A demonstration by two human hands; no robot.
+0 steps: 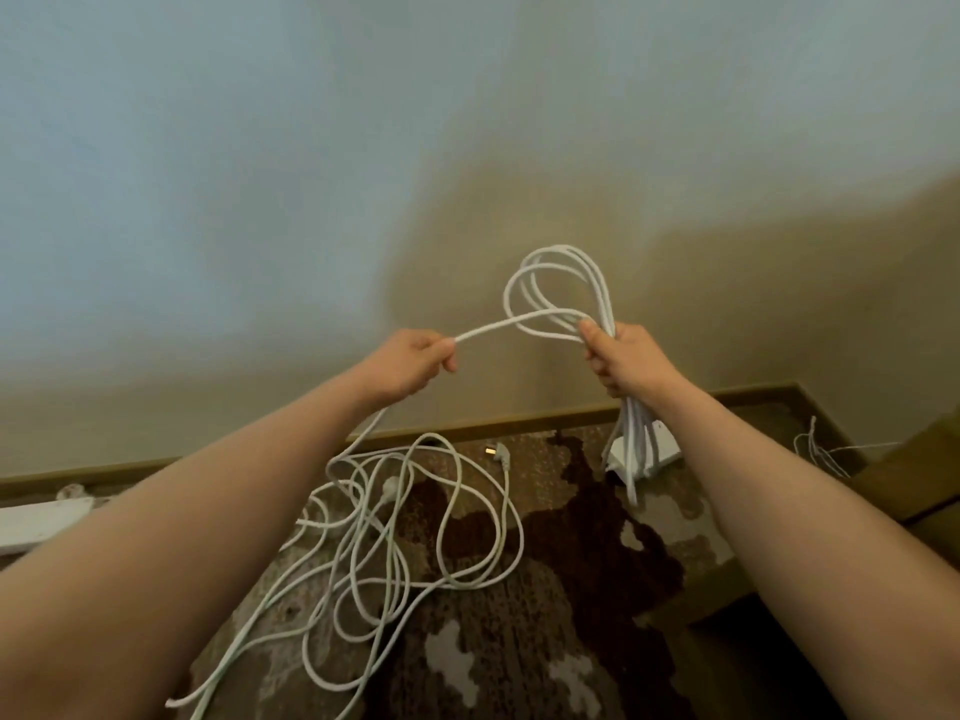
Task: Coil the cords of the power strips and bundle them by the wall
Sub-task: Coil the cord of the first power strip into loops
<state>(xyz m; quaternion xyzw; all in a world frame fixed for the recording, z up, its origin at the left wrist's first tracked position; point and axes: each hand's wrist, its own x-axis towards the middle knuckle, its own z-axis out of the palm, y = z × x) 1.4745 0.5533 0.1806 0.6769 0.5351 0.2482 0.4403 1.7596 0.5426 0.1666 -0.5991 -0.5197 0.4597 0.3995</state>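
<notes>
Against the wall (467, 148), seen from the head camera, the right hand (631, 363) has its grip closed round a gathered coil (558, 293) of white cord, several loops standing up above the fist and their lower ends hanging below it. The power strip (644, 452) of that cord dangles under the same hand, near the baseboard (467, 426) at the foot of the wall. The left hand (410, 363) has its grip pinched shut on the free run of cord (488, 327), which spans across to the coil.

By my judgement the job is early to midway: one cord is partly coiled, and a long loose tangle (405, 537) sprawls on the patterned carpet (571, 563) out from the wall, with a plug (496, 453) lying close to the baseboard. Nothing is bundled yet.

Another white strip (41, 519) is cut off at the left edge. Thin wires (821, 449) along the wall to the right are too faint to identify. How many cords make up the tangle I cannot tell.
</notes>
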